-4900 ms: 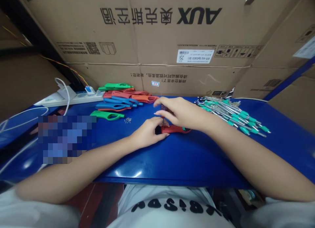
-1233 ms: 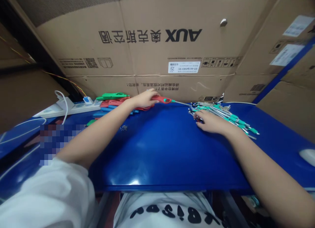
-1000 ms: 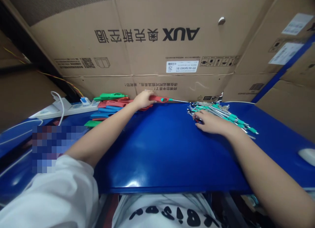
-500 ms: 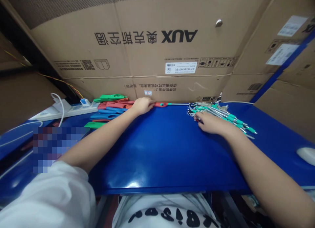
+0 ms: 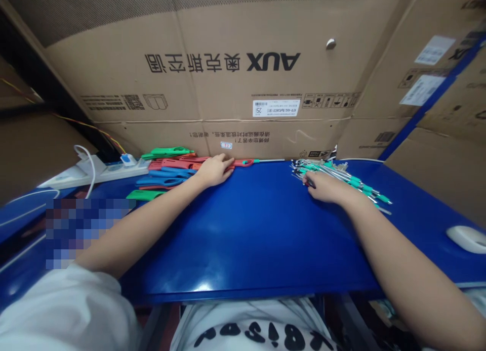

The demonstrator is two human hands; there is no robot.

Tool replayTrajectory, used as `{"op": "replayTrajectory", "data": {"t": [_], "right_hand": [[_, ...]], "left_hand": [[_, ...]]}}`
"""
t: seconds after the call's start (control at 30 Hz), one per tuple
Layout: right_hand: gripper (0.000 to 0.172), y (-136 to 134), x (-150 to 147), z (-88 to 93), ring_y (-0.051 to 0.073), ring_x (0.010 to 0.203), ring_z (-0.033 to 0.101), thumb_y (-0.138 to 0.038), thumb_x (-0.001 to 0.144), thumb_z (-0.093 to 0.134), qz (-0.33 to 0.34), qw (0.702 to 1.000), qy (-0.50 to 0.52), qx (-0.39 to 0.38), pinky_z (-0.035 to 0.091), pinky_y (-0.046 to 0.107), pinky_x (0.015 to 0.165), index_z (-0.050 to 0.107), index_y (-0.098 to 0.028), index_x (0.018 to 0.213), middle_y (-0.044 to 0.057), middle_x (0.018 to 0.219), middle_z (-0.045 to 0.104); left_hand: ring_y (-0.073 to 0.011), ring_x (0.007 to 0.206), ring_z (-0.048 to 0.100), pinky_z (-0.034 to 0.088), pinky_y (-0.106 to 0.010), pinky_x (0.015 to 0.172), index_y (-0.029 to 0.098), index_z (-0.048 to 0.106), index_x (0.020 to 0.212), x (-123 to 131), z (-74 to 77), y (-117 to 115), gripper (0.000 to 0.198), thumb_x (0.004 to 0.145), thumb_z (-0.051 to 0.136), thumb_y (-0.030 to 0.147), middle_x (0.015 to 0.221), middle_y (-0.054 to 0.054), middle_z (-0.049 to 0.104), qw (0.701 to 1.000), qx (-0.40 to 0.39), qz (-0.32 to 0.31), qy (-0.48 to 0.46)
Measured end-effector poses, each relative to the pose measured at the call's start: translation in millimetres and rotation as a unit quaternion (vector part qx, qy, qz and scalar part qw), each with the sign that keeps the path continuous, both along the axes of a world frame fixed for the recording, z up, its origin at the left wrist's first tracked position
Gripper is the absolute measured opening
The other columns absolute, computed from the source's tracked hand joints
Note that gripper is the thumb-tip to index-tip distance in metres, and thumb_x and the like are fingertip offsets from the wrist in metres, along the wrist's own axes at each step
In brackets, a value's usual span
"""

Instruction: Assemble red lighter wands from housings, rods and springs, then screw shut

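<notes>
Red handle (image 5: 245, 163) with a thin metal rod (image 5: 271, 161) lies just beyond the left hand's (image 5: 215, 170) fingertips, the rod pointing toward the bundle near the right hand. That left hand is spread loosely over the handle's near end; whether it presses there I cannot tell. The right hand (image 5: 325, 187) is curled closely around a small dark-and-red tool (image 5: 310, 181), mostly hidden.

Left of the left hand sit piled green, red and blue handles (image 5: 167, 175), then a white power strip (image 5: 106, 173). Touching or just beside the right hand is a bundle of silver rods with green fittings (image 5: 341, 173); well to its right rests a rounded white object (image 5: 467, 238). Beneath both hands spreads a glossy blue tabletop (image 5: 243, 234). Behind them stands a cardboard panel (image 5: 212, 93), printed upside down with "AUX" and "奥克斯空调", its white label (image 5: 276, 108) showing "25" and "KFR-46G".
</notes>
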State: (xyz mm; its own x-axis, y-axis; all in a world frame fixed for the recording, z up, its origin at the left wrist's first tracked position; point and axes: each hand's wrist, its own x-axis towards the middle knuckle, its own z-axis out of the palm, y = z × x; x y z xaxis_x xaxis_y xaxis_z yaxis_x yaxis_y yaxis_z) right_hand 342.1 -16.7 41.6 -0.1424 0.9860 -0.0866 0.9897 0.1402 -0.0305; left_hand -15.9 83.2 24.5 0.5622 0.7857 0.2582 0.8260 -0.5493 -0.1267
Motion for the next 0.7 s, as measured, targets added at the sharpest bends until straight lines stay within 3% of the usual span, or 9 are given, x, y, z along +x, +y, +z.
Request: {"op": "replayTrajectory", "data": {"t": [0.17, 0.37, 0.57, 0.7], "right_hand": [[0.023, -9.4, -8.5, 5.8, 0.03, 0.097, 0.064, -0.021, 0.089, 0.049, -0.007, 0.999, -0.033, 0.016, 0.046, 0.037, 0.077, 0.063, -0.018, 0.107, 0.017, 0.113, 0.065], [0.026, -13.8, -20.9, 8.0, 0.032, 0.104, 0.061, -0.028, 0.094, 0.046, 0.028, 0.995, -0.047, 0.08, 0.046, 0.038, 0.077, 0.066, -0.017, 0.107, 0.017, 0.115, 0.061], [0.024, -13.6, -29.1, 3.4, 0.028, 0.099, 0.063, -0.029, 0.095, 0.048, 0.087, 0.986, -0.009, 0.143, 0.048, 0.037, 0.078, 0.068, -0.018, 0.103, 0.014, 0.112, 0.06], [0.023, -14.5, -32.7, 1.9, 0.029, 0.104, 0.063, -0.029, 0.095, 0.049, 0.107, 0.976, 0.034, 0.188, 0.05, 0.037, 0.078, 0.068, -0.018, 0.103, 0.014, 0.117, 0.061]], "left_hand": [[-0.0334, 0.105, 0.064, 0.048, -0.041, 0.088, 0.014, 0.059, 0.121, -7.4, 8.6, -6.6, 0.043, 0.091, 0.053, 0.045, 0.119, -0.018, 0.063, 0.999, 0.005, 0.036, -0.012], [-0.0315, 0.102, 0.066, 0.048, -0.037, 0.085, 0.016, 0.057, 0.116, -15.7, 12.6, -11.2, 0.038, 0.087, 0.058, 0.04, 0.114, -0.016, 0.068, 0.999, -0.021, 0.047, -0.01], [-0.0299, 0.108, 0.064, 0.049, -0.035, 0.087, 0.017, 0.063, 0.112, -24.5, 25.2, -5.1, 0.035, 0.079, 0.065, 0.03, 0.116, -0.012, 0.069, 0.998, -0.063, 0.013, -0.002], [-0.0295, 0.109, 0.063, 0.049, -0.037, 0.092, 0.015, 0.067, 0.113, -28.0, 33.8, -1.3, 0.033, 0.084, 0.062, 0.03, 0.116, -0.014, 0.066, 0.998, -0.055, -0.019, -0.028]]}}
